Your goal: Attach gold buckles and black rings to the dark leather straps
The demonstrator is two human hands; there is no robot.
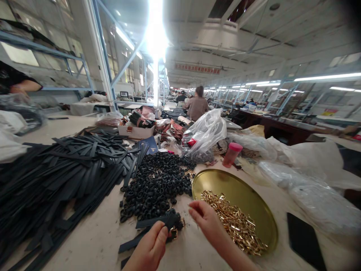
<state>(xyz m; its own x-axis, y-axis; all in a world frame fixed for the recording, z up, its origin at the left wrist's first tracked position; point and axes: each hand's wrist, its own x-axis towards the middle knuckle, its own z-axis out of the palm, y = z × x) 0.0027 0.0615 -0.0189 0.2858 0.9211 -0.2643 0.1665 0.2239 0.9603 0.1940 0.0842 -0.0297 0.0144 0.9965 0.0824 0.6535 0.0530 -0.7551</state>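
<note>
My left hand (153, 244) is closed on a black strap (166, 219) with a gold buckle (174, 233) at its end. More black straps (131, 244) lie under and beside it. My right hand (201, 214) hangs over the table between the straps and the gold tray, thumb and fingertips pressed together; whatever it may hold is too small to make out. A heap of small black loops (158, 184) lies just beyond my hands. Gold metal buckles (234, 222) fill the near side of the round gold tray (239, 186).
Many black strips (70, 169) cover the left of the table. Behind stand a pink-lidded jar (232, 155), a plastic bag (208, 131) and a box (135, 131). A black phone-like slab (304, 239) lies right. A person's arm (25, 84) is far left; another person (197, 105) sits ahead.
</note>
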